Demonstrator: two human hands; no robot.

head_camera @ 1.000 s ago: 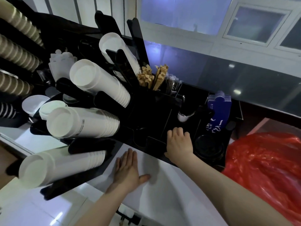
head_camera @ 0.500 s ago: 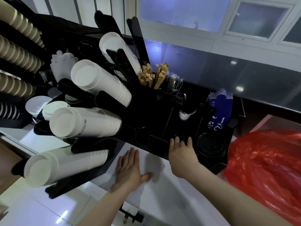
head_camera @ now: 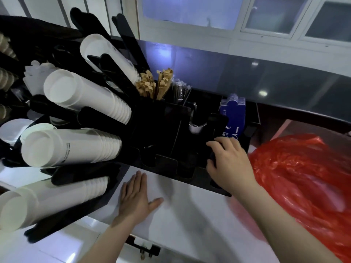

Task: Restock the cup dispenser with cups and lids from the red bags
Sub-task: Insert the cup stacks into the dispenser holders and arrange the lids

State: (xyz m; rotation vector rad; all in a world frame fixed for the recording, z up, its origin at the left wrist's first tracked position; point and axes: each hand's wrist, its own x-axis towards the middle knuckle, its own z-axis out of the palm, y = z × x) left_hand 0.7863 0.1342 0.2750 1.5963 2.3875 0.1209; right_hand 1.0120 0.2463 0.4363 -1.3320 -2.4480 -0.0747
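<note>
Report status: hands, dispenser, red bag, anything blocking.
Left hand flat on the white counter, holding nothing. Right hand curled over black lids in the dispenser front compartment. Red bag beside it, right. Nothing blocking.

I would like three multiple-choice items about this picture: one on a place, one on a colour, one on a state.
1. Where is the red bag?
A. right of the black organizer
B. left of it
C. on top of it

2. What colour are the stacked cups in the dispenser?
A. blue
B. white
C. green

3. How is the left hand?
A. gripping a cup
B. pinching a lid
C. flat on the white counter

Answers: 1 A, the bag lies at the right edge; 2 B, the stacks are white; 3 C, its fingers are straight on the surface.
</note>
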